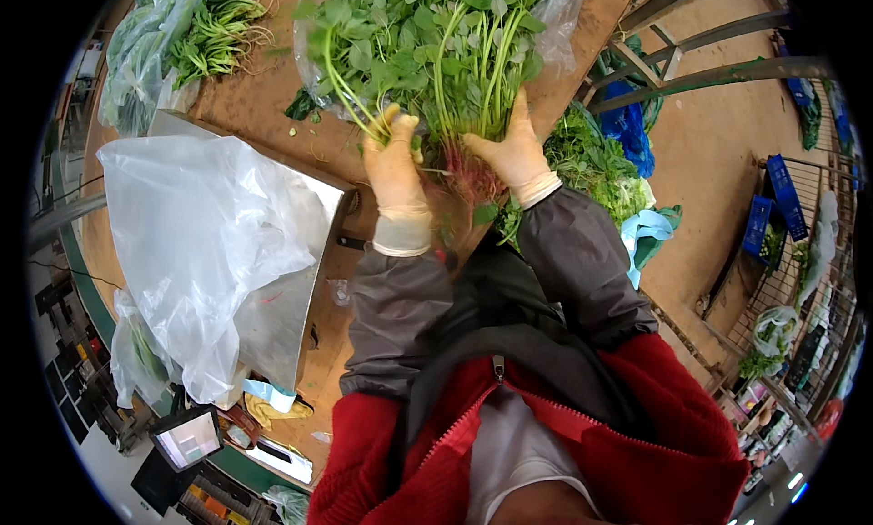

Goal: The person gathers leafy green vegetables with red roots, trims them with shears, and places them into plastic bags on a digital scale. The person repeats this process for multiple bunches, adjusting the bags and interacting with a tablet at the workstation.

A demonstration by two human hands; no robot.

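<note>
Head view: left hand (394,169) fingers grip stems (342,90), right hand (520,157) fingers clasp the bunch (473,93) alongside; apparent sorting next calls for aligning roots (468,175).

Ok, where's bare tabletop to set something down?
Brown tabletop between upper-left greens and steel platform, bar a few scraps; narrow strip between clear plastic and the table's right edge. Crowded: leafy pile at left hand and right hand.

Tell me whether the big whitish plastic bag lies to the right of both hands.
No: the whitish plastic bag lies over a metal surface, to the left of the left hand.
</note>
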